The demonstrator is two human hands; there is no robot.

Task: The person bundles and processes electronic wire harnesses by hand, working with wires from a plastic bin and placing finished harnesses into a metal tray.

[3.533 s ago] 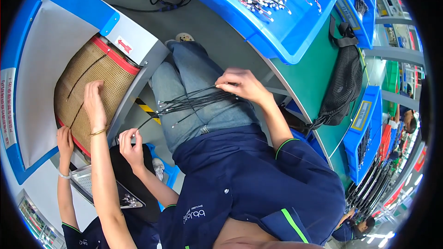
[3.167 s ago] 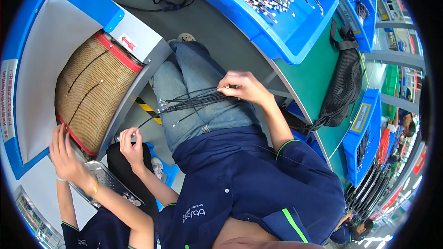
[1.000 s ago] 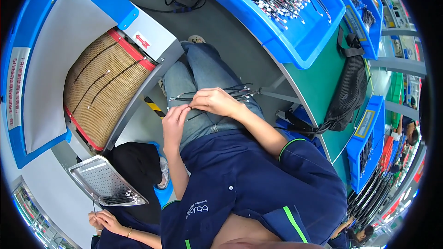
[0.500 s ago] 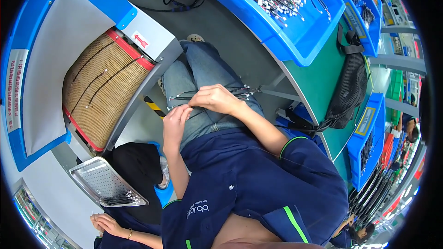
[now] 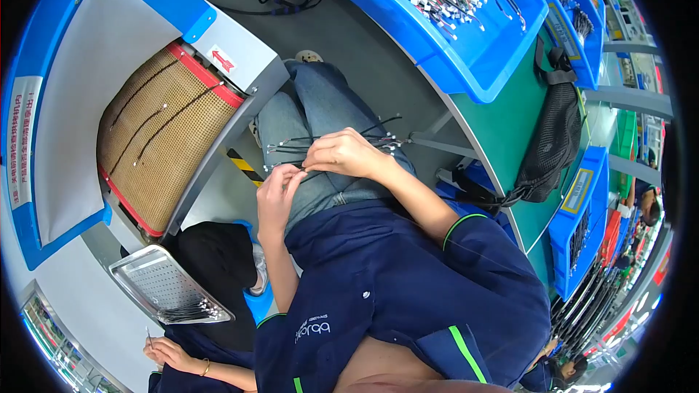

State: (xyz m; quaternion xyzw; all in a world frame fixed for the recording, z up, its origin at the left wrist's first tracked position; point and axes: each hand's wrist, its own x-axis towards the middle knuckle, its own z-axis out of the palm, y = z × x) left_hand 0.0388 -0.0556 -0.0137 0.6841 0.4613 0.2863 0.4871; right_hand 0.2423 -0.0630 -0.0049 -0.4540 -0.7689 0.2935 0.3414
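Observation:
Across the jeans on my lap lies a bunch of thin black cables (image 5: pixel 290 149) with small white connectors at their ends. My right hand (image 5: pixel 341 154) is closed over the middle of the bunch, its thumb and fingertips pinching cables. Just below and left of it, my left hand (image 5: pixel 280 195) is closed in a pinch, fingertips almost meeting those of the right. A black cable passes between the two pinches; its exact grip is partly hidden by the fingers. One cable end (image 5: pixel 389 119) sticks out up and to the right beyond the right hand.
Left stands a machine with a tan mesh belt (image 5: pixel 164 167) carrying several black cables. Below it is a metal tray (image 5: pixel 156 284) with cables; a co-worker's hand (image 5: pixel 171 355) is nearby. A blue bin (image 5: pixel 473 80) of cables and a black mesh bag (image 5: pixel 551 145) sit on the green table (image 5: pixel 488 127).
A cable end now sticks out up and right of my right hand. Both hands have shifted slightly right, still pinched close together. The cables on the belt have crept slightly up and left.

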